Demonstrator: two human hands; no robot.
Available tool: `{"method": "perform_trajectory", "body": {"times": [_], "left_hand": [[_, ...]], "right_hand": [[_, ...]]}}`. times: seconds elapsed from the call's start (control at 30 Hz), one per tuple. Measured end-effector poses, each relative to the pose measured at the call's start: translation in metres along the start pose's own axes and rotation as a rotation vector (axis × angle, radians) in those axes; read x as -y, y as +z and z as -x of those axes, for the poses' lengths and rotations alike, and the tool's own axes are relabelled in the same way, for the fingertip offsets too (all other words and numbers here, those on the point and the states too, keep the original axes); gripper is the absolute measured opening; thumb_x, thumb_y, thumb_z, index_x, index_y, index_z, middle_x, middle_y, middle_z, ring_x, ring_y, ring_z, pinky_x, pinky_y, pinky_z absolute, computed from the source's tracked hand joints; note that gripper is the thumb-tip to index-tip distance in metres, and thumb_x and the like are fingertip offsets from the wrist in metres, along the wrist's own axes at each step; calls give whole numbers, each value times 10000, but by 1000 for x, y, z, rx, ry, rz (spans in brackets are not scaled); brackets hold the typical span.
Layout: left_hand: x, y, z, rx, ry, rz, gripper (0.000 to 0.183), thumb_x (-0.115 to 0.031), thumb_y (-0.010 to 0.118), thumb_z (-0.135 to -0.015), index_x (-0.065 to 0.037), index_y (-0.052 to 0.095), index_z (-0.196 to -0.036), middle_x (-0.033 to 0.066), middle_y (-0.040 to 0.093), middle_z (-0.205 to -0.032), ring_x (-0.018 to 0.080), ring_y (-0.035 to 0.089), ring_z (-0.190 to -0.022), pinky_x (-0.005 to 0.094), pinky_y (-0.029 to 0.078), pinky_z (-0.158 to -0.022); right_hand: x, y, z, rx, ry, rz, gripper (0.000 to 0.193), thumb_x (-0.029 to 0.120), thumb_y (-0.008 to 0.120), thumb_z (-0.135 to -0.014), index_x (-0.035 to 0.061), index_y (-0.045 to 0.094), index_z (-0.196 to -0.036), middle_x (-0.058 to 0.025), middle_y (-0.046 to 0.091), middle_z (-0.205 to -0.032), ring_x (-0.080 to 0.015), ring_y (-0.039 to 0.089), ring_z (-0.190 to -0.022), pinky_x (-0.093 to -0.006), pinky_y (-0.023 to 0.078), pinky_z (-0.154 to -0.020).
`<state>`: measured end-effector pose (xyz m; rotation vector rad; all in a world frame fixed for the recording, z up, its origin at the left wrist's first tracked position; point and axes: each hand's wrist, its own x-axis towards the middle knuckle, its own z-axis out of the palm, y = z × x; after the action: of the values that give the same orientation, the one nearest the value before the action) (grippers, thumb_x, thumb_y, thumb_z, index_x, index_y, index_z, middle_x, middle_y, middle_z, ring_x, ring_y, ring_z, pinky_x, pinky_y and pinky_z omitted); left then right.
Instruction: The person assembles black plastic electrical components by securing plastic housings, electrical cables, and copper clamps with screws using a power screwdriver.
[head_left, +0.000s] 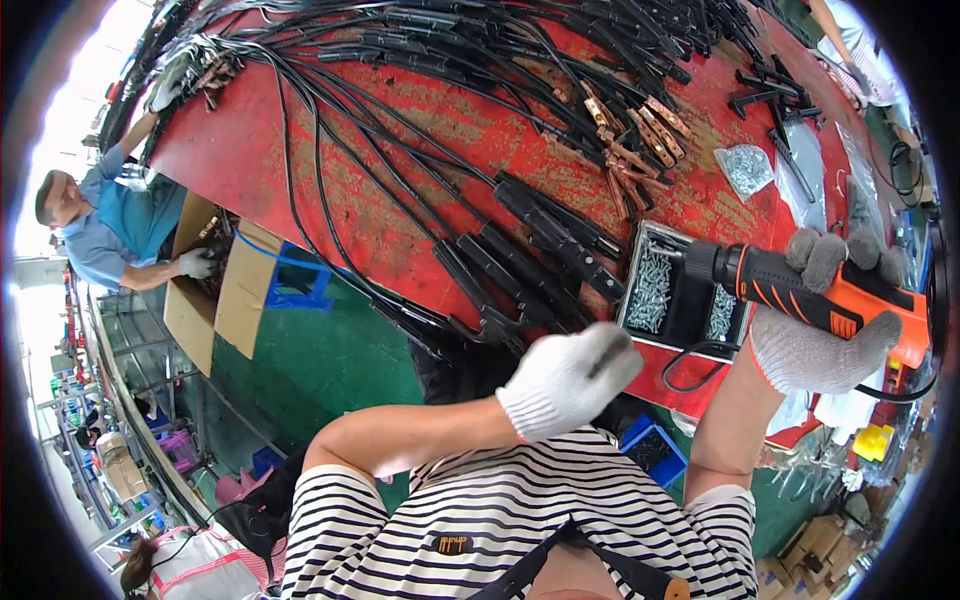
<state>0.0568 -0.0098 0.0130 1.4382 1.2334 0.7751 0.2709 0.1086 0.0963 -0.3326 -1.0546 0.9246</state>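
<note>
My right hand [822,345], in a grey-white work glove, grips an orange and black corded power screwdriver [800,288]. The tool's nose points left, over a screw tray [640,322]. Small silver screws [652,290] lie in the tray's left compartment, and more show at its right side. My left hand [575,380], also gloved, is held closed in front of my chest, just below the table edge; whatever its fingers hold is hidden. Several black handles with cables [520,270] lie beside the tray, nearest to the left hand.
Black cables and handles [430,60] cover the far side of the red table [230,160]. Copper-coloured jaws [650,135] and a bag of small parts [745,170] lie beyond the tray. A co-worker [100,230] reaches into a cardboard box [245,290] at left. A blue bin [652,450] stands below.
</note>
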Motion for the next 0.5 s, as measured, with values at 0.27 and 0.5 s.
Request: {"method": "perform_trajectory", "body": {"times": [0.27, 0.5], "left_hand": [[29, -109, -123, -581, 365, -821, 254, -230, 704, -901, -51, 702, -1081, 207, 712, -1102, 391, 684, -1041, 456, 527, -938], [56, -147, -213, -445, -29, -946, 319, -229, 623, -897, -114, 700, -1184, 174, 697, -1188, 400, 632, -1181, 477, 517, -996]], "right_hand": [[-3, -36, 6, -231, 91, -16, 482, 428, 695, -930, 100, 589, -1266, -109, 639, -1131, -200, 620, -716, -392, 475, -712], [-8, -42, 9, -254, 122, 17, 479, 391, 698, -940, 86, 571, -1285, -122, 650, -1111, -200, 634, -716, -390, 489, -714]]}}
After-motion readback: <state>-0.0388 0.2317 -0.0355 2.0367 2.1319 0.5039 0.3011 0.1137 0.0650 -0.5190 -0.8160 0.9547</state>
